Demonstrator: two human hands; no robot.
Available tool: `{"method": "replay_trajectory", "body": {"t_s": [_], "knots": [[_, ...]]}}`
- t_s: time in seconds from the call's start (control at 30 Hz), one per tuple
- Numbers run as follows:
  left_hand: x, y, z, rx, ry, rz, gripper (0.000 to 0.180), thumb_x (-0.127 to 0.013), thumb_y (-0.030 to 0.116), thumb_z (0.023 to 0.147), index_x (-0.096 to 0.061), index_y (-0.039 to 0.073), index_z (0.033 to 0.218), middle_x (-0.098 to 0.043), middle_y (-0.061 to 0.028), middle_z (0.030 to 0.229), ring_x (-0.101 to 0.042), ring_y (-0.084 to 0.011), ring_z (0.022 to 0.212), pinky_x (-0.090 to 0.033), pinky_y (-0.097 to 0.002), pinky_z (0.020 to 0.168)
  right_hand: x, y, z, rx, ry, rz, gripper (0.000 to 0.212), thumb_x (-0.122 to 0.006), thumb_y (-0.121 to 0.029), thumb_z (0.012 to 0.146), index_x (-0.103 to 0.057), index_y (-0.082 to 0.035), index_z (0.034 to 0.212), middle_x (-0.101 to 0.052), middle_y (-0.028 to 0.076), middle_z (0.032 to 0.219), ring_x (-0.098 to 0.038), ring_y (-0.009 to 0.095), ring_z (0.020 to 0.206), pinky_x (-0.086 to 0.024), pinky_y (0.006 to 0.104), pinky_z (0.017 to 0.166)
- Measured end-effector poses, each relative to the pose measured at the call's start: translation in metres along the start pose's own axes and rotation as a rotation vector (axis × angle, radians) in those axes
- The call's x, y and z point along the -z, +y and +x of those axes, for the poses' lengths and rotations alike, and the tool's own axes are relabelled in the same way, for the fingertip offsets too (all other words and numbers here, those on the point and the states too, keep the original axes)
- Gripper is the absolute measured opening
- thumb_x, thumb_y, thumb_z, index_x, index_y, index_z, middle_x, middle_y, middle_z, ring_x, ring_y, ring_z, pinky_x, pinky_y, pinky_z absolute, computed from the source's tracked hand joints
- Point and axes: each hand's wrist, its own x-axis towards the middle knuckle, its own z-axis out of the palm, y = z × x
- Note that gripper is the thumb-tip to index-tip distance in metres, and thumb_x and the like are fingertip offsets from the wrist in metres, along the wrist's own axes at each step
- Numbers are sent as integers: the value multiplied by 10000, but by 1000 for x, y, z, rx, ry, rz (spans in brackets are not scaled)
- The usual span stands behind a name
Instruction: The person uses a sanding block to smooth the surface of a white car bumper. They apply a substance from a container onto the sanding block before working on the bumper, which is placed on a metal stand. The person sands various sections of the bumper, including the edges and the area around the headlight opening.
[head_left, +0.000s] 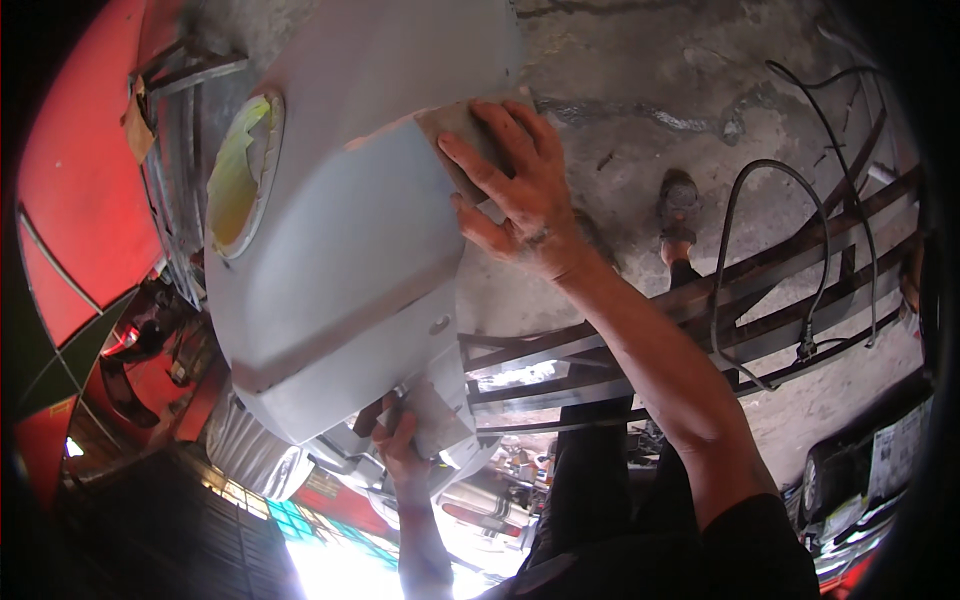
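Observation:
A large grey car bumper (350, 230) fills the middle of the head view, its painted surface smooth and curved. My right hand (510, 190) presses a brownish sanding pad (465, 150) against the bumper's right edge, the fingers bent and spread over it. Further down, my left hand (403, 450) is closed at the bumper's lower end. Beside its fingers show a small dark brown piece (370, 415) and a mottled grey flat part (440, 420). What exactly the left fingers grip is partly hidden. An oval opening with a yellow-green patch (235, 190) lies at the bumper's upper left.
A dark metal rack (600, 350) runs across in front of my legs, with a black cable (735, 200) looped over it. Red panels (90, 180) stand at the left. Stained concrete floor (620, 60) lies beyond the bumper. A person's sandalled foot (678, 195) is on it.

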Motion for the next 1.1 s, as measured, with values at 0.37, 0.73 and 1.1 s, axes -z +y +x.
{"method": "replay_trajectory", "body": {"t_s": [0.37,0.73,1.1], "knots": [[12,-15,0,-26,-9,23,660,-731,195,888,-503,-105,1430,-679,-260,1255,-702,-359,1122,-645,-497,850,-12,-3,-9,-49,-7,45,652,-797,-223,715,-688,-213,1359,-537,206,1442,-473,448,1308,-430,553,1088],[17,-20,2,-108,-40,127,623,-727,165,905,-503,-76,1433,-656,-263,1291,-683,-379,1167,-646,-529,843,-13,-5,0,-23,65,2,653,-810,-214,692,-702,-226,1337,-550,217,1414,-484,445,1283,-448,552,1056],[24,-27,4,-83,-18,82,629,-724,180,907,-499,-72,1437,-650,-268,1305,-683,-365,1175,-638,-495,874,-13,-6,-10,-23,29,29,701,-812,-206,682,-678,-235,1369,-520,229,1443,-472,453,1294,-440,559,1057]]}}
